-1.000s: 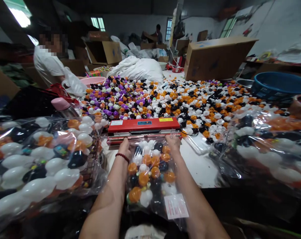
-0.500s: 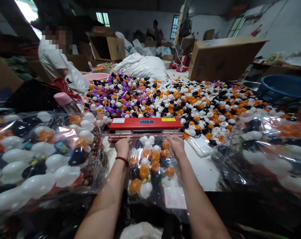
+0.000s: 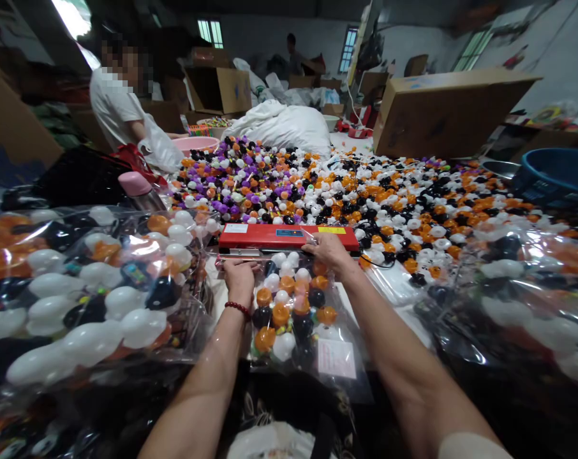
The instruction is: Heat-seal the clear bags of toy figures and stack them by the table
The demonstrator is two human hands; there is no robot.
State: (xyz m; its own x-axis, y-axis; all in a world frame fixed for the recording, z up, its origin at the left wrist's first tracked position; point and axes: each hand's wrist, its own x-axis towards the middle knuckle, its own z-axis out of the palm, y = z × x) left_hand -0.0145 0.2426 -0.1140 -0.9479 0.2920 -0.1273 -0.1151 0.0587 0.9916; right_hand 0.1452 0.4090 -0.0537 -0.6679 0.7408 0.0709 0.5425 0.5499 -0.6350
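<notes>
Head view: red heat sealer (image 3: 289, 236) sits at table centre, long side across the frame. Right hand (image 3: 328, 250) rests flat on the sealer's top bar, toward its right half, fingers spread over the red lid. Left hand (image 3: 240, 276) is just below the sealer's left half, closed on the top edge of a clear plastic bag (image 3: 293, 319) and holding that edge at the sealer's mouth. A red bead bracelet (image 3: 236, 308) is on the left wrist.

The bag lies at 6 o'clock from the sealer, between the two forearms, packed with orange, white and black balls, with a white label (image 3: 337, 358) at its lower right corner.

At 12 o'clock from the sealer, loose balls (image 3: 365, 191) in orange, white, black and purple cover the table. Filled bags (image 3: 88, 287) are piled at 9 o'clock, more at 3 o'clock. A person in a white shirt (image 3: 111, 108) is at 10 o'clock, a cardboard box (image 3: 442, 115) at 1 o'clock.
</notes>
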